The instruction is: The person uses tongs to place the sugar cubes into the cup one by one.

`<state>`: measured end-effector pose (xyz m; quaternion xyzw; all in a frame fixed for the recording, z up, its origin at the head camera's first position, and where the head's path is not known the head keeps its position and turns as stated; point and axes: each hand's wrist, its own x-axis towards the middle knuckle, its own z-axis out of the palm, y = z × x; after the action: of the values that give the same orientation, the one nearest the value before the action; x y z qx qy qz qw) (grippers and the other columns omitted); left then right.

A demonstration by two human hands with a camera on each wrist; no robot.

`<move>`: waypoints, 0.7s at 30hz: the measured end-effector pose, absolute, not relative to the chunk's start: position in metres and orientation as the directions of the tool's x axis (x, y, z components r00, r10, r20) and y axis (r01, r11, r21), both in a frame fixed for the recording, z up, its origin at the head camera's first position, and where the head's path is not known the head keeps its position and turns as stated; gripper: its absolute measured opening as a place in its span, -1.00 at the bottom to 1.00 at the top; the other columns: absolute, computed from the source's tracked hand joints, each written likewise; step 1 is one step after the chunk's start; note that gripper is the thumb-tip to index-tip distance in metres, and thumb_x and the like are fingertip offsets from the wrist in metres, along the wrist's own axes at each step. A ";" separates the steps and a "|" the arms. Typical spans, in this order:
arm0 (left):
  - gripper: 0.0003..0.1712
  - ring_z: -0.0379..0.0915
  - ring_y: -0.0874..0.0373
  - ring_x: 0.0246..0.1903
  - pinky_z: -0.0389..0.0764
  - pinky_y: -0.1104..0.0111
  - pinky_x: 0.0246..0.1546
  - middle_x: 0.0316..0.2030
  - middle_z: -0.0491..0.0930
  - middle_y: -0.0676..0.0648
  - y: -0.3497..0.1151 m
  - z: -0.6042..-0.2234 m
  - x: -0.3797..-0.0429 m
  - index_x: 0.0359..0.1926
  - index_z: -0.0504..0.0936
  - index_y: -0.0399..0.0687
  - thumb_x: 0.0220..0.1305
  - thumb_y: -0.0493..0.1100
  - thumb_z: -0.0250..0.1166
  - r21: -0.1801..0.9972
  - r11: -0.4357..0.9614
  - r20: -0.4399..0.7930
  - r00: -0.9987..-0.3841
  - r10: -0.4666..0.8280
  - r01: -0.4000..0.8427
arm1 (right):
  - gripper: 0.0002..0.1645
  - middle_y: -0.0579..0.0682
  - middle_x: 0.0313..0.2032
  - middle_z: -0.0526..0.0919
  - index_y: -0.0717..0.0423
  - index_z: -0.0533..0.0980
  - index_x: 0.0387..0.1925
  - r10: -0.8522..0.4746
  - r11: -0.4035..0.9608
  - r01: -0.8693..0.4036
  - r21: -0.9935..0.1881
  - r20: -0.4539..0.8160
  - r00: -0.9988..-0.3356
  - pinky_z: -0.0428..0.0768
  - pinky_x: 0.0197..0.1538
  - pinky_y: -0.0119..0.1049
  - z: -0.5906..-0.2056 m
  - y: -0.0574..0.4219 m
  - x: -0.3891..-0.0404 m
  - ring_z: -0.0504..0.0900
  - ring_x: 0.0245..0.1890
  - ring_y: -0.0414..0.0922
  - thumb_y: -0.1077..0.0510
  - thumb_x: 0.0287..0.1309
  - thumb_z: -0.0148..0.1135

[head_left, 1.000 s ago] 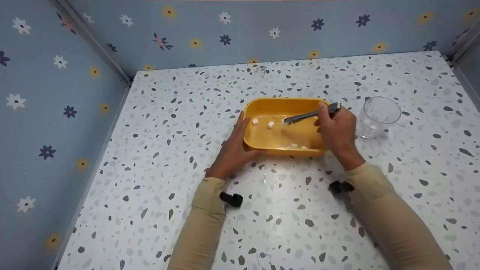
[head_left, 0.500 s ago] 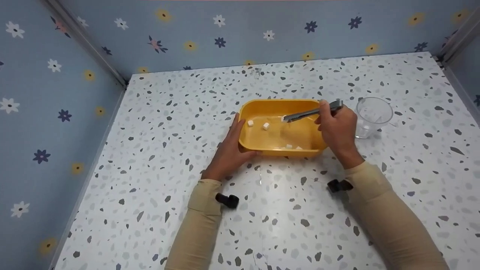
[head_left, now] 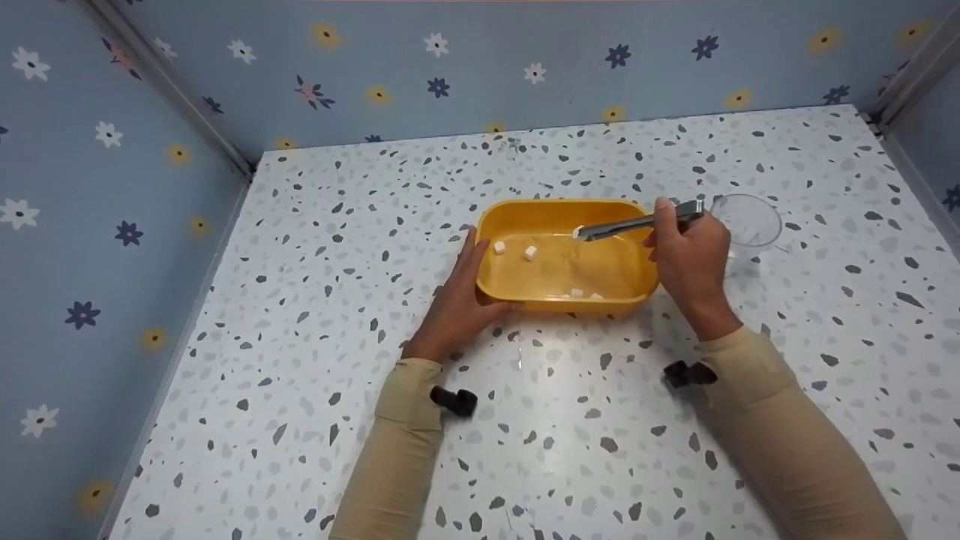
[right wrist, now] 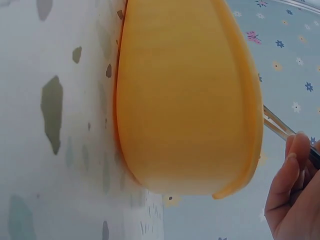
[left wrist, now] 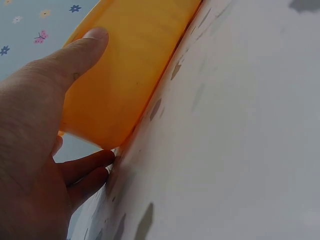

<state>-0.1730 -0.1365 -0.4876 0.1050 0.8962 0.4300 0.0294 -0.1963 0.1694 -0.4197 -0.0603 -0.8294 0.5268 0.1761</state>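
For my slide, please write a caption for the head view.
Left hand holds a yellow tray; right hand grips tongs with a white piece at their tips.

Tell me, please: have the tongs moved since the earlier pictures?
Yes: in the head view, judged against the yellow tray, the tongs have shifted right, toward the glass.

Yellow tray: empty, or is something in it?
Not empty: in the yellow tray, the head view shows two white cubes near the left hand, and more white pieces along the near side.
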 end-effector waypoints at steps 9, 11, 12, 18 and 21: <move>0.30 -0.23 0.14 0.53 -0.01 0.13 0.47 0.59 -0.41 0.21 -0.135 -0.485 -0.177 0.60 -0.05 0.28 -0.03 0.38 0.49 0.779 0.593 0.069 -0.968 0.242 0.204 | -0.47 0.06 -0.49 0.63 0.16 0.54 -0.38 0.334 0.403 -0.065 -0.913 0.212 -0.918 0.57 -0.47 -0.45 -0.419 0.182 -0.189 0.57 -0.56 -0.07 -0.22 0.42 0.06; 0.31 -0.24 0.14 0.53 -0.02 0.13 0.47 0.58 -0.42 0.23 -0.134 -0.485 -0.177 0.60 -0.05 0.29 -0.04 0.37 0.50 0.783 0.589 0.067 -0.969 0.240 0.200 | -0.47 0.06 -0.49 0.63 0.15 0.55 -0.36 0.337 0.400 -0.053 -0.915 0.201 -0.920 0.56 -0.46 -0.45 -0.418 0.184 -0.187 0.57 -0.55 -0.08 -0.23 0.42 0.06; 0.30 -0.24 0.14 0.53 -0.02 0.13 0.47 0.58 -0.41 0.22 -0.134 -0.486 -0.177 0.60 -0.04 0.29 -0.03 0.36 0.51 0.783 0.589 0.067 -0.969 0.239 0.199 | -0.47 0.05 -0.48 0.63 0.15 0.55 -0.35 0.338 0.400 -0.052 -0.915 0.200 -0.920 0.56 -0.46 -0.45 -0.417 0.185 -0.187 0.56 -0.54 -0.07 -0.23 0.42 0.06; 0.25 -0.21 0.12 0.52 0.01 0.12 0.46 0.59 -0.40 0.20 -0.133 -0.489 -0.176 0.60 -0.02 0.29 0.02 0.18 0.55 0.787 0.588 0.065 -0.973 0.220 0.186 | -0.49 0.05 -0.47 0.62 0.14 0.55 -0.33 0.342 0.398 -0.063 -0.915 0.211 -0.916 0.56 -0.45 -0.45 -0.420 0.187 -0.183 0.55 -0.52 -0.06 -0.22 0.42 0.06; 0.24 -0.22 0.13 0.52 -0.01 0.12 0.46 0.58 -0.41 0.24 -0.135 -0.490 -0.174 0.60 -0.02 0.29 0.02 0.10 0.55 0.797 0.577 0.065 -0.975 0.210 0.177 | -0.48 0.05 -0.48 0.62 0.14 0.55 -0.34 0.336 0.400 -0.060 -0.914 0.207 -0.919 0.55 -0.46 -0.45 -0.421 0.186 -0.183 0.54 -0.53 -0.06 -0.23 0.42 0.06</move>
<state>-0.1742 -0.1346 -0.4903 0.1092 0.8879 0.4465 0.0184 -0.1828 0.1864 -0.4215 -0.0845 -0.8165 0.5411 0.1829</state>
